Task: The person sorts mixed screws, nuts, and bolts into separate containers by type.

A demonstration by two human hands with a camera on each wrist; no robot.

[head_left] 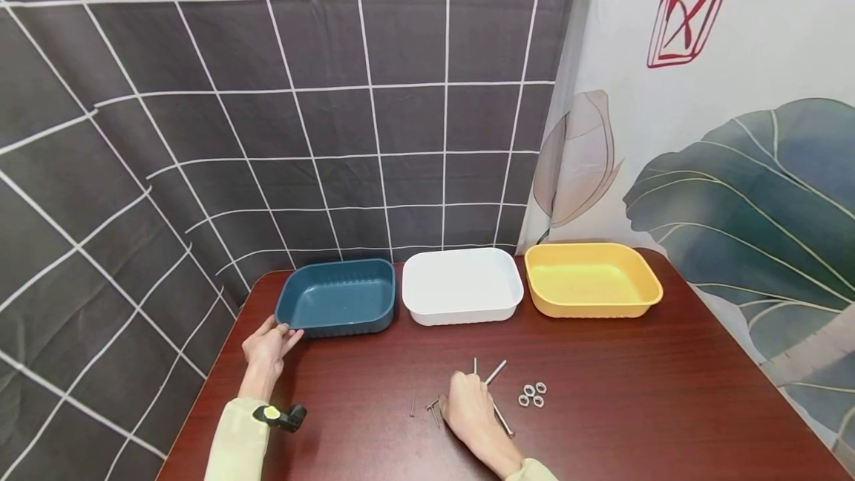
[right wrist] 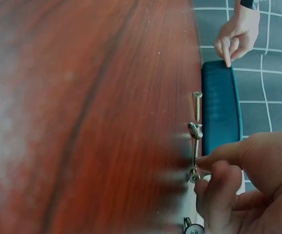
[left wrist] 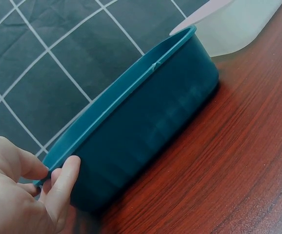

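My left hand (head_left: 265, 349) pinches the near left corner of a dark blue plastic tray (head_left: 347, 330). In the left wrist view, the thumb and fingers (left wrist: 65, 183) lie on either side of the tray's rim. Over the middle of the table, my right hand (head_left: 470, 408) is among metal screws with its fingers curled. Small screws (head_left: 433, 411) lie left of it, and longer bolts (head_left: 496, 371) stick out beyond and beside it. In the right wrist view, the fingertips are close to a screw (right wrist: 196, 146); whether they grip one is unclear.
Several metal nuts (head_left: 532, 394) lie right of my right hand. A white tray (head_left: 461, 315) and a yellow tray (head_left: 591, 310) stand right of the blue one, along the back edge of the reddish-brown table (head_left: 361, 407). A grey gridded cloth (head_left: 407, 125) hangs behind.
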